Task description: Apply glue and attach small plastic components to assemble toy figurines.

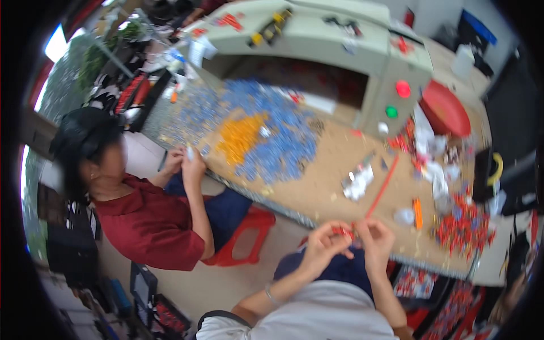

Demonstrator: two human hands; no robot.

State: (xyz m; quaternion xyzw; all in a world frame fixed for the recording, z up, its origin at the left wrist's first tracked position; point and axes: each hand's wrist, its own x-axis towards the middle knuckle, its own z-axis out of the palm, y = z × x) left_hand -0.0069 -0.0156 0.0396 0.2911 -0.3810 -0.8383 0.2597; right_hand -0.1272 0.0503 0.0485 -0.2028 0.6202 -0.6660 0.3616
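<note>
Both my hands are raised close together at the table's near edge. My left hand (324,247) is closed, thumb and fingers pinching a small red piece (341,231) whose exact kind is blurred. My right hand (376,242) is also closed in a pinch right beside it; its fingertips hide what they hold. A long thin red strip (386,185) reaches from the tabletop down to my right fingers; I cannot tell whether they grip it. Beyond my hands lies a crumpled white and silver wrapper (358,182).
The brown table (331,164) carries a blue pile (277,153), an orange pile (241,139) and a red heap (463,229) of small pieces. An orange cutter-like tool (418,213) lies to the right. A co-worker in a dark red shirt (150,224) sits at left, beside a red stool (246,235).
</note>
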